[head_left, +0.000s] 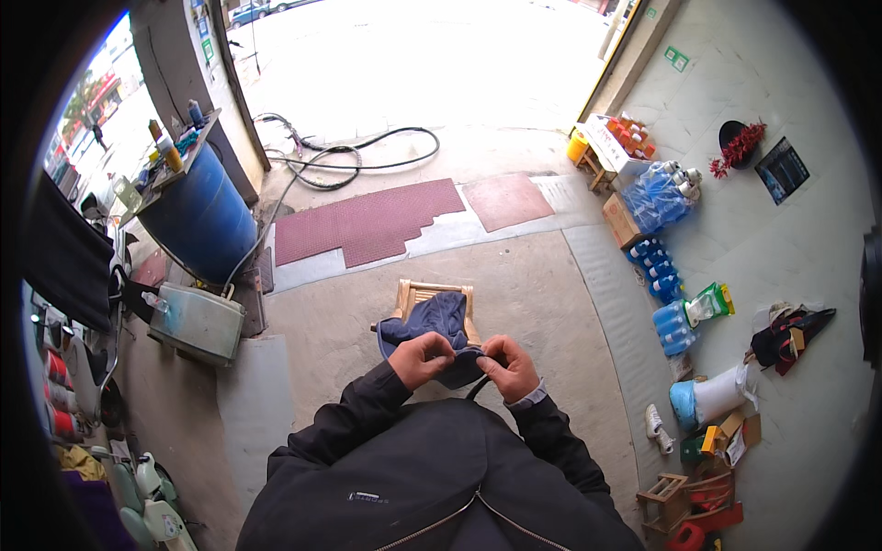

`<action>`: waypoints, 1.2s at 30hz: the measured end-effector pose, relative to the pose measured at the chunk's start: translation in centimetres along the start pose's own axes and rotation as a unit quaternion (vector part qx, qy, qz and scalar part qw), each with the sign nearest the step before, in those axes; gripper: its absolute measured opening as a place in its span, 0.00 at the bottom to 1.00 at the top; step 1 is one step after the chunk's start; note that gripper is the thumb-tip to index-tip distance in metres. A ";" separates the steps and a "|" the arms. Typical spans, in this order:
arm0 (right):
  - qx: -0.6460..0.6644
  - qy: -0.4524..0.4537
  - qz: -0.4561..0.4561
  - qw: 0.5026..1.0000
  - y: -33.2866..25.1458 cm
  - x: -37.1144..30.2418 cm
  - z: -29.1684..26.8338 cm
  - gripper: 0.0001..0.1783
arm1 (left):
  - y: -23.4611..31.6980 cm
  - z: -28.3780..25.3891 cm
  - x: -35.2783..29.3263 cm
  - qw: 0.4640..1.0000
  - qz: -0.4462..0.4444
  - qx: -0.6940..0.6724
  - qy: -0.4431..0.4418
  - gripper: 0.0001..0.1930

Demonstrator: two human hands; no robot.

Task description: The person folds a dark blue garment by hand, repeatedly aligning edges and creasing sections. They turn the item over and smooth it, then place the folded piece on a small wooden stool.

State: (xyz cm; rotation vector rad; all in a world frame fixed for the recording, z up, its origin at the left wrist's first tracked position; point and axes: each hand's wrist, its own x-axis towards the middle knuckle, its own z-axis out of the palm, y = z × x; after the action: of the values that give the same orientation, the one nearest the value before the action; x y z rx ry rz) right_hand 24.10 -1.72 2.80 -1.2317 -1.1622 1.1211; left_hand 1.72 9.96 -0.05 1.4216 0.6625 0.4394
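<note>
A dark blue cloth (435,318) with a narrow edge band lies bunched over a small wooden chair (469,312) in front of me. My left hand (423,359) is closed, its thumb and fingers pinching the near edge of the cloth. Close to its right, my right hand (508,368) pinches the same edge between thumb and fingers. A thin dark strap hangs below the right fingers. The cloth hides most of the chair's seat, and its exact kind cannot be made out.
To the left stand a blue barrel (213,216) with bottles on top and a grey box (200,321). Coiled black hose (344,165) and a maroon mat (367,220) lie ahead. Blue bottles (661,275), shoes (656,430) and wooden stools (663,501) line the right wall.
</note>
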 end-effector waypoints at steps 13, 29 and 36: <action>0.025 -0.021 -0.021 0.999 -1.2 -0.6 0.7 0.11 | -1.8 0.9 -0.4 0.981 0.090 0.157 0.065 0.13; -0.061 -0.145 -0.071 0.985 -1.2 -1.7 -0.8 0.15 | -3.9 1.1 1.3 0.912 0.355 0.169 -0.115 0.13; -0.062 -0.104 -0.054 0.991 -1.0 -1.6 -1.6 0.16 | -2.8 0.9 1.3 0.938 0.264 0.137 -0.176 0.10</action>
State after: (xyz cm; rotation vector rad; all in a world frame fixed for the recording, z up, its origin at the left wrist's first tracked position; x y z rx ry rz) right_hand 25.53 -3.51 3.78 -1.1497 -1.4579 1.1287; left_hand 2.95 9.75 -3.03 1.8930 0.0379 0.5041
